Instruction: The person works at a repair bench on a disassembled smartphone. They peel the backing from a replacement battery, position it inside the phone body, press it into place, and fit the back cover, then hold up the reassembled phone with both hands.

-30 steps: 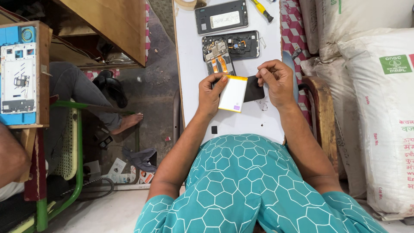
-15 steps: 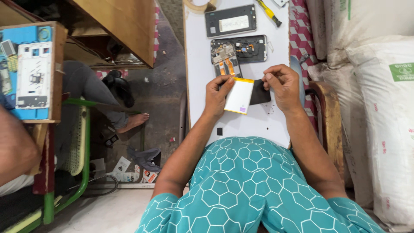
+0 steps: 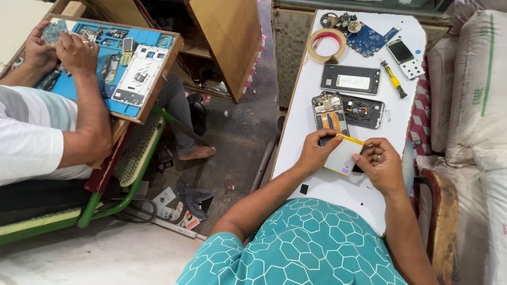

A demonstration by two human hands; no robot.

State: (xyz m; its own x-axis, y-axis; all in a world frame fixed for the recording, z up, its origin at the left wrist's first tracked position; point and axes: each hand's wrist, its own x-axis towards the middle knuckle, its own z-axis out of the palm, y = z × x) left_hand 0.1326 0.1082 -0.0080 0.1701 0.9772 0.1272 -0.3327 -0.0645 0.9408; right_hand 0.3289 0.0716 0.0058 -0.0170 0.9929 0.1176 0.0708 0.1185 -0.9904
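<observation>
**Battery pinched between both hands over the white table**

Left hand and right hand both closed on the battery: flat white pouch cell, yellow strip along the far edge. Left fingertips clamp its left edge, thumb on top; right fingers curl onto its right edge, over something dark under them that I can't make out. Cell sits just above the table, tilted slightly.

Handling, my read: light, thin, semi-soft. It will flex if levered and shouldn't be bent, creased or punctured. Smooth wrap, so likely slippery. Best grip is on the long edges with flat finger pads, not nails, not the corners.

Just beyond the left fingertips: opened phone with orange flex showing. Past the right fingers: black frame. Further out: back cover, screwdriver, tape roll.

Another person works at a blue tray, well apart.
</observation>
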